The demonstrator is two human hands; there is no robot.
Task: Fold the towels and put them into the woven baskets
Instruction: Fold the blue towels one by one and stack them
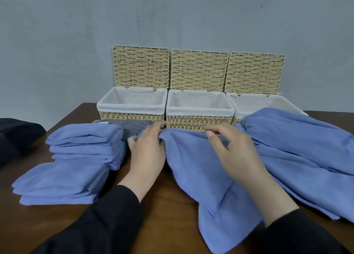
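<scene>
Both hands, left hand (pixel 146 150) and right hand (pixel 235 152), pinch the far edge of 1 blue towel (pixel 203 177) on the tabletop (pixel 162 211); 3 open baskets (pixel 199 110) stand behind.

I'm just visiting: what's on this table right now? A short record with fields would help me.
baskets: three woven baskets in a row, lids up, white liners, no towel seen inside
folded towels: blue stack at the left
towel in work: blue towel, far edge pinched by left hand and right hand
unfolded pile: blue towels at the right, overlapping the right basket's front
table: dark wood
</scene>
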